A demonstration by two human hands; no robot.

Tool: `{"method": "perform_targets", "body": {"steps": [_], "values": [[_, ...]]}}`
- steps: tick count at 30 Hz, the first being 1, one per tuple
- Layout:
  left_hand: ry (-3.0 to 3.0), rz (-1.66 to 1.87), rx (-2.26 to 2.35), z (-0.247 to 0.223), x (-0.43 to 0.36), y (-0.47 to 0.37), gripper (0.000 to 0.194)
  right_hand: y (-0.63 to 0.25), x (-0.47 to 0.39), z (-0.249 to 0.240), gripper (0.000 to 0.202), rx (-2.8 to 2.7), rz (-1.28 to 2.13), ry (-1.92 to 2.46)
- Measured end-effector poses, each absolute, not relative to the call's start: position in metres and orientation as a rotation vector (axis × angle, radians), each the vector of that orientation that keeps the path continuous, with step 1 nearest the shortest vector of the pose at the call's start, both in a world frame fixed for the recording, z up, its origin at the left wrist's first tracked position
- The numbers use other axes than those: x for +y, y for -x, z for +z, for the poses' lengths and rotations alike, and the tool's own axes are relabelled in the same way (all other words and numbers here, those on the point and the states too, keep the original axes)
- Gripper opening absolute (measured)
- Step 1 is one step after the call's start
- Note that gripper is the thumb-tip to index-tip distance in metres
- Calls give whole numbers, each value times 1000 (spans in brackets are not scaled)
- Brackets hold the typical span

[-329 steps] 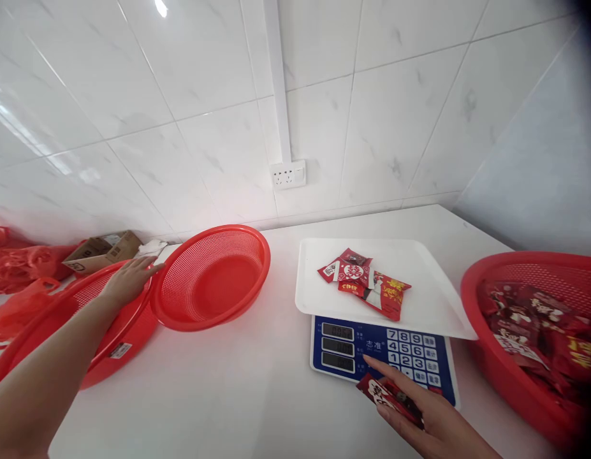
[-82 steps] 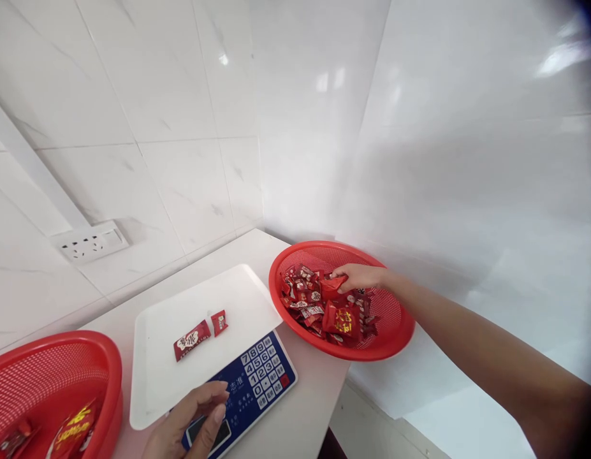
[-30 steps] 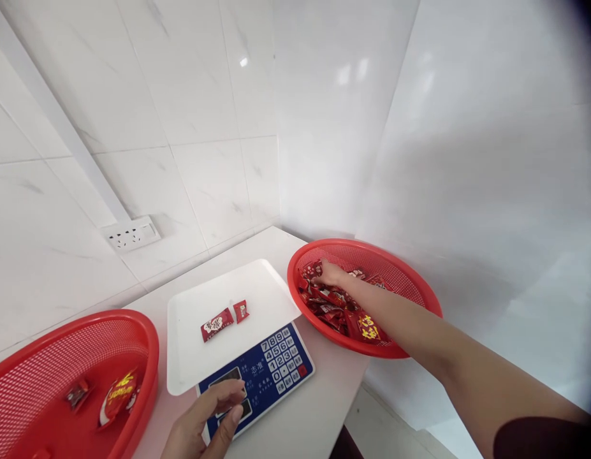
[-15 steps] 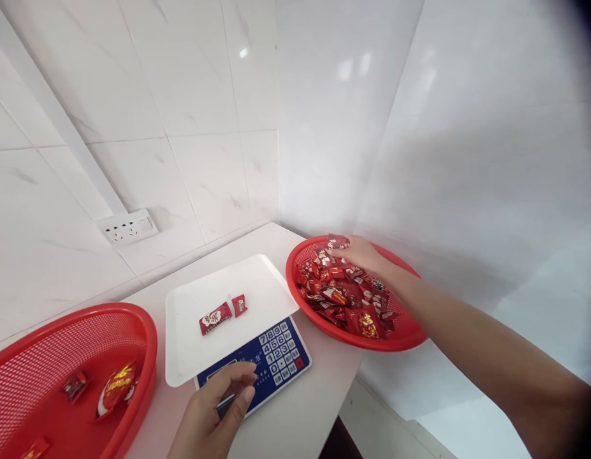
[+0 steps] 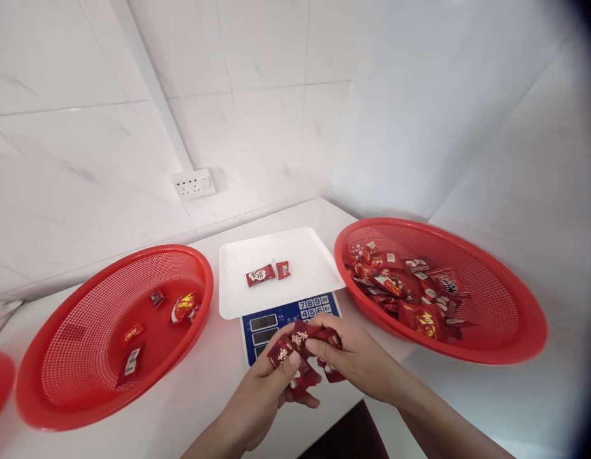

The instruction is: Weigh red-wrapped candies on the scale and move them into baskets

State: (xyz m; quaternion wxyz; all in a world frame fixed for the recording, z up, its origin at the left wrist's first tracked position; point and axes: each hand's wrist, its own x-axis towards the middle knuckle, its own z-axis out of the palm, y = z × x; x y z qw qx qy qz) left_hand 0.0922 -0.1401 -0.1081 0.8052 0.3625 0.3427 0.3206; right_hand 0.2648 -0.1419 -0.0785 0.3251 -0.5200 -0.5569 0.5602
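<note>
Packets of shiny dark red wrap (image 5: 299, 338) with pale lettering lie bunched between the two hands, in front of the blue-and-white electronic scale (image 5: 288, 313) and hiding part of its keypad from us. We see the left hand (image 5: 266, 392) grasping its share from below, thumb pressed on top, while the right hand (image 5: 359, 357) grips more from the other side, its thumb over a packet's edge. Fingers cover some, so we cannot count them.

Beyond the hands, the scale carries a white rectangular plastic tray (image 5: 307, 255), where we find a long dark red packet (image 5: 261, 275) and a small red packet (image 5: 283, 270) just beside it. To the left on the white bench (image 5: 194, 395) we have a round red plastic mesh basket (image 5: 75, 344) with a few scattered wrapped pieces (image 5: 183, 307); to the right, a second red mesh basket (image 5: 496, 280) holds a heap of red packets (image 5: 403, 280).
</note>
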Motion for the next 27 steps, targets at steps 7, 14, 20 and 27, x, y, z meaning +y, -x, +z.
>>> {"method": "perform_targets", "body": {"steps": [7, 14, 20, 27], "values": [[-822, 670, 968, -114, -150, -51, 49, -268, -113, -76, 27, -1501, 1196, 1464], [-889, 647, 973, -120, -162, -39, 34, -260, -96, -84, 44, -1311, 935, 1512], [-950, 521, 913, -128, -163, -41, 34, -268, -149, -122, 41, -953, 1537, 1355], [-1015, 524, 982, -131, -164, -62, 31, -265, -188, -149, 40, -1050, 1939, 1318]]}}
